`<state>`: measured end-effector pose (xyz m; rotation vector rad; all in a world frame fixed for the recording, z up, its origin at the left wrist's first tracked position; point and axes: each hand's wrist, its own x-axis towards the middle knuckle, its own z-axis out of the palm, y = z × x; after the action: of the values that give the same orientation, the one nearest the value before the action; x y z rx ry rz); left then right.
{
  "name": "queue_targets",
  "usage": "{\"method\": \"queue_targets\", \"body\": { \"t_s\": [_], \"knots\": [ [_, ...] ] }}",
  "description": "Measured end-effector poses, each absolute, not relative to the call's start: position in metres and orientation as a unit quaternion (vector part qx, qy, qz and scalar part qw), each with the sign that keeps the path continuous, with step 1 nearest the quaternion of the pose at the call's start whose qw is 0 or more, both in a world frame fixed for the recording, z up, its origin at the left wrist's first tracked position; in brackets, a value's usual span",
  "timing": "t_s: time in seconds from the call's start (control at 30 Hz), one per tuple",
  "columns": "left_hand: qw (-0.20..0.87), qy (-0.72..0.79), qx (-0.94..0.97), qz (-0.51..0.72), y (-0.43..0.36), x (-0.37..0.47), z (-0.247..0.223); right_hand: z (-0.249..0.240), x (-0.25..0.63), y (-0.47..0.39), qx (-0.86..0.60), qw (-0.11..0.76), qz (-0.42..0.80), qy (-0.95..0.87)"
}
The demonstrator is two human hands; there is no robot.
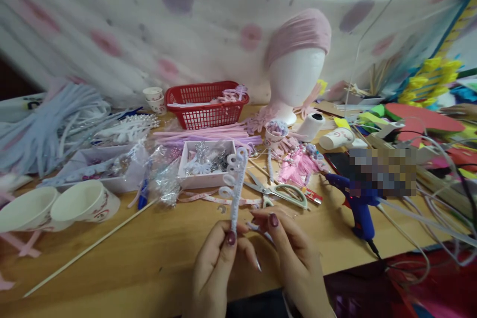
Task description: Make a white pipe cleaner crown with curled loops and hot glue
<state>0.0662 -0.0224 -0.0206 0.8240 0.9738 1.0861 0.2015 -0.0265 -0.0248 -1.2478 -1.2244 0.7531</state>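
Observation:
Pinched upright in my left hand (pixel 213 266) is a pale lilac-white pipe cleaner stem (pixel 237 196) with small curled loops along its left side and top. My right hand (pixel 300 253) is closed just to the right, thumb against fingers, on a pale pipe cleaner end (pixel 261 230); whether it joins the stem is hidden by the fingers. Beyond my hands lie open scissors (pixel 285 194) with pale handles. A white box (pixel 203 179) of beads and small curled pieces stands behind the stem.
A blue glue gun (pixel 359 213) with cords lies at right. Paper cups (pixel 85 203) and a thin wooden stick (pixel 85 253) are at left. Further back stand a red basket (pixel 206 118), a foam head (pixel 296 74) and bundled pipe cleaners (pixel 55 119). Pink tassels (pixel 294 166) lie near the scissors.

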Motion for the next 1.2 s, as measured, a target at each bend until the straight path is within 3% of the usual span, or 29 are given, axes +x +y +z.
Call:
{"method": "queue_targets", "body": {
  "t_s": [0.2,0.4,0.8,0.93,1.2],
  "knots": [
    [0.522,0.531,0.492,0.451,-0.026,0.072,-0.028,-0.009,0.188,-0.026,-0.532,0.518,0.32,-0.589],
    [0.395,0.598,0.566,0.408,-0.026,0.078,-0.035,-0.013,0.182,-0.026,-0.55,0.513,0.329,-0.571],
    [0.457,0.582,0.559,0.374,-0.023,0.078,-0.038,-0.013,0.19,-0.022,-0.546,0.547,0.337,-0.538],
    [0.518,0.557,0.54,0.36,-0.02,0.061,-0.026,-0.014,0.205,-0.022,-0.554,0.508,0.424,-0.505],
    [0.437,0.563,0.439,0.547,0.006,0.008,-0.008,-0.01,0.229,-0.022,-0.536,0.48,0.502,-0.479]
  ]
}}
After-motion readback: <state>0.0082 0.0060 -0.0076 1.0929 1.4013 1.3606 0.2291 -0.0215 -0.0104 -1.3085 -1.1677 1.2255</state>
